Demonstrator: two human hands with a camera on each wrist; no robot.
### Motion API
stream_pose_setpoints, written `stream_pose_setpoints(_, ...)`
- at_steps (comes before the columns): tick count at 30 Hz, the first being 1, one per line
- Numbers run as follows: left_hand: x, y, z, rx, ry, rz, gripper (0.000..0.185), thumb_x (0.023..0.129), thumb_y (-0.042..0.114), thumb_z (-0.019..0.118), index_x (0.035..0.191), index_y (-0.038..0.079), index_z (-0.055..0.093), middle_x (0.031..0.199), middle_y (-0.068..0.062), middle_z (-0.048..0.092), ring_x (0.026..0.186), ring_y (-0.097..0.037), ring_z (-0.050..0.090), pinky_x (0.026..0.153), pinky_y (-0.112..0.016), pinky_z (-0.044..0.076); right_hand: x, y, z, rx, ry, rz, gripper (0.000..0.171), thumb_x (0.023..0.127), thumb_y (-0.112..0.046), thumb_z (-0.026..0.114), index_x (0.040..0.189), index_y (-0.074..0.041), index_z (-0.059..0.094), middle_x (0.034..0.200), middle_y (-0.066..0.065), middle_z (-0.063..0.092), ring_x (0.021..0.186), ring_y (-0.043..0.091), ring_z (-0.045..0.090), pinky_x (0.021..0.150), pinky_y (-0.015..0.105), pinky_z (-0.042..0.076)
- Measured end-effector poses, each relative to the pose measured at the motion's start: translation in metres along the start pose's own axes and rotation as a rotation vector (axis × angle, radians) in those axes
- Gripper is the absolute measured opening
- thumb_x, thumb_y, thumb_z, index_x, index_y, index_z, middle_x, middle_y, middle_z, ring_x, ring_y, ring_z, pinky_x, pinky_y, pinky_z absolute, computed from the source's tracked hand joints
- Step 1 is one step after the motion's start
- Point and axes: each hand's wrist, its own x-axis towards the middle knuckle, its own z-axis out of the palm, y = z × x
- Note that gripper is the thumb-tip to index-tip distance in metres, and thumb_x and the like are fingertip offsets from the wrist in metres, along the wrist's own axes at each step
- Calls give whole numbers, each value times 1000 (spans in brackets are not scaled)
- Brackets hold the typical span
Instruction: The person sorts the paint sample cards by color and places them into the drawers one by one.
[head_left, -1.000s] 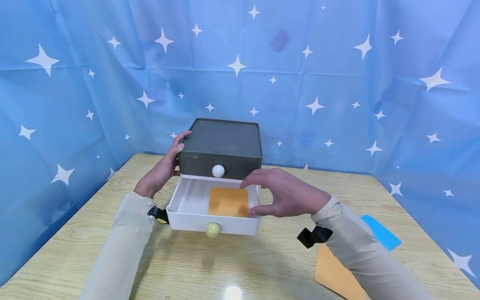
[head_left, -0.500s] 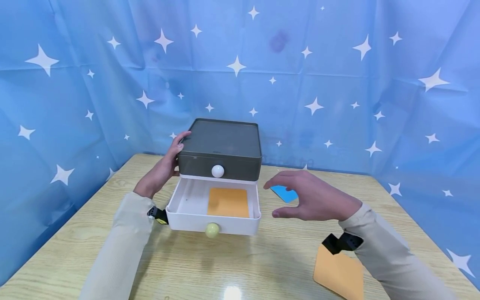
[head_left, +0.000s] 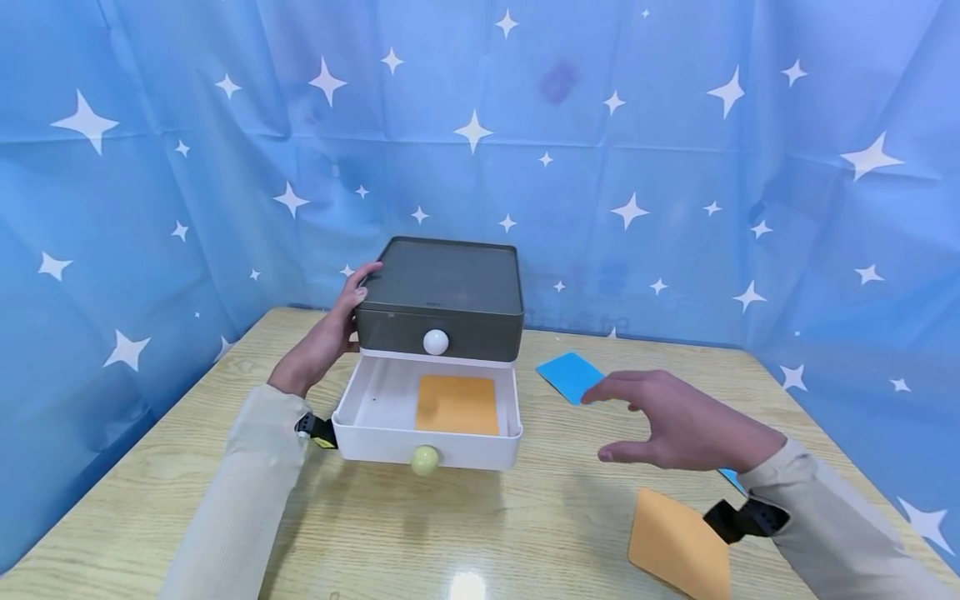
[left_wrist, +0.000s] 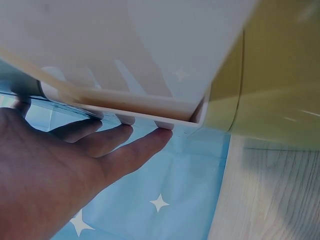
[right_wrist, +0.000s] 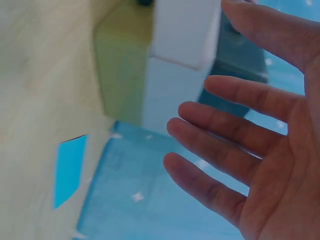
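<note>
A small drawer box (head_left: 450, 275) with a dark grey upper tier stands at the table's middle. Its white drawer (head_left: 427, 446) is pulled out and bears a pale green knob. Flat inside, toward the right, lies an orange card (head_left: 457, 406). My left hand (head_left: 322, 337) rests against the box's left side; in the left wrist view its fairly straight fingers (left_wrist: 145, 147) touch the side's edge. My right hand (head_left: 675, 421) hovers right of the drawer, thumb and fingers spread, holding nothing. Beyond its fingertips lies a blue card (head_left: 568, 377).
Another orange card (head_left: 675, 542) lies on the wooden table (head_left: 187, 475) below my right wrist. Part of a second blue card (head_left: 732, 477) shows beside the right cuff, the rest hidden by it. A blue star-patterned curtain (head_left: 675, 125) hangs behind the table.
My right hand has moved away from the orange card in the drawer, off to the right and slightly nearer, uncovering the blue card behind it. The left hand and drawer have stayed put.
</note>
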Motion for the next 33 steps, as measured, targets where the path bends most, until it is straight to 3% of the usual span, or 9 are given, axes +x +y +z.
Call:
stream_pose_setpoints(7,0,-1,0,1,-1,0,55,103,60,19,156,50,7,166,-12,12,142,-47,34,97,-56,42,-27,24,32,29,-102,56,50,86,-48,75,127,-20,64,127,-1,66,111,27,67,86,42,55)
stream_pose_setpoints(14,0,-2,-1,1,4,-2,55,103,60,18,156,50,7,166,-12,13,141,-47,34,99,-59,41,-50,38,66,132,-224,144,60,83,-60,72,128,-21,63,131,4,62,110,32,66,79,40,56)
stream_pose_setpoints(22,-1,-2,-1,3,4,-8,55,103,60,19,156,51,7,166,-11,12,141,-47,35,96,-53,42,-72,38,92,15,-128,145,66,75,-71,72,124,-28,63,125,-2,62,105,27,66,77,39,56)
stream_pose_setpoints(33,0,0,-1,-4,-2,-6,54,104,58,18,156,50,7,166,-12,13,140,-47,35,94,-53,41,-84,38,101,26,-152,200,77,70,-73,75,131,-30,58,135,7,54,113,30,59,77,36,55)
